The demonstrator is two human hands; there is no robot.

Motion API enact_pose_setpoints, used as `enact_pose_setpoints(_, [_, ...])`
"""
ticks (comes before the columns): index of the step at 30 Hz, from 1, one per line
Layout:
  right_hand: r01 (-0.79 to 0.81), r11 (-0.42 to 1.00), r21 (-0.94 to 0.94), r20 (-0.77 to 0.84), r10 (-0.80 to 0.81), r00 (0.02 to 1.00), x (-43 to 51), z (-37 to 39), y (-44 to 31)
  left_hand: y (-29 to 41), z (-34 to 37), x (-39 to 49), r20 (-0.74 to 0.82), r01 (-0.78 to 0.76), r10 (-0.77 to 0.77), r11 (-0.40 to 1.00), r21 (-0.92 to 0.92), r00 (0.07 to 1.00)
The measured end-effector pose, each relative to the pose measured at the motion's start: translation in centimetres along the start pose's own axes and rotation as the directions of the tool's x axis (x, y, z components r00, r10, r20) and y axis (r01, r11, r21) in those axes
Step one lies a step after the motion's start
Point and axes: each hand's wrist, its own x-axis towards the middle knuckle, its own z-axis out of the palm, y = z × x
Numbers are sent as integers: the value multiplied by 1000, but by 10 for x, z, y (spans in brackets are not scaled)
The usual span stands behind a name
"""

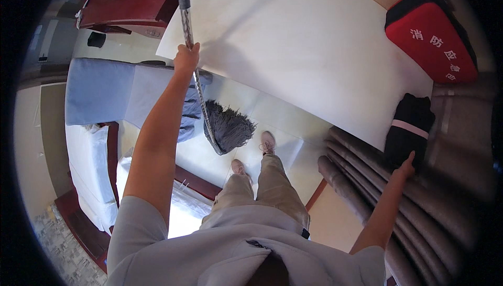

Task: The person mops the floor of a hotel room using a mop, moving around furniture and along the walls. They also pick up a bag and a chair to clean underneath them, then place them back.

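My left hand (186,56) is closed around the patterned handle of a mop (185,24), below the dark grey grip at its upper end. The mop's dark grey strand head (230,128) is down by the tiled floor, in front of my shoes. On the right, my right hand (404,168) grips the near end of a black cloth-like bundle (406,128) with a pink band around it. My thumb lies on top, while the other fingers are largely hidden. The bundle lies at the near right corner of a large white flat surface (298,38).
A red and black bag (430,38) bearing white writing stands at the surface's far right corner. Brown curtains (365,172) hang in folds at right. A blue-grey padded seat (100,89) and white-covered furniture (92,172) are at left. Behind stands a dark red wooden desk (125,3).
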Motion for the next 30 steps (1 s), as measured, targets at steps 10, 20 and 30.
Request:
enact_pose_setpoints(10, [-557, 787, 267, 368, 451, 813, -37, -4, -22, -20, -3, -25, 109, -127, 192, 892, -433, 975])
enact_pose_setpoints(20, [-501, 781, 374, 407, 348, 845, -74, 11, -56, -105, -136, -205, 7, 0, 9, 565, -825, 1000])
enact_pose_setpoints(30, [-796, 558, 233, 916, 149, 373, -212, 48, -85, -107, -270, -312, -424, -411, 49, 369, -833, 904])
